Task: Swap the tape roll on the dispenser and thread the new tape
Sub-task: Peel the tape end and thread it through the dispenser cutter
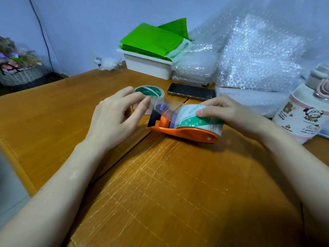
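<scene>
Keep the clear tape strip (164, 108) taut and square as you draw it over the dispenser's (183, 131) front end, so it doesn't fold onto itself. Your left hand (115, 118) pinches the strip's free end; your right hand (227, 113) grips the new roll (197, 118) seated in the dispenser, which lies on the table (160, 184) between them. The other roll (151, 91) sits just behind your left fingers.
</scene>
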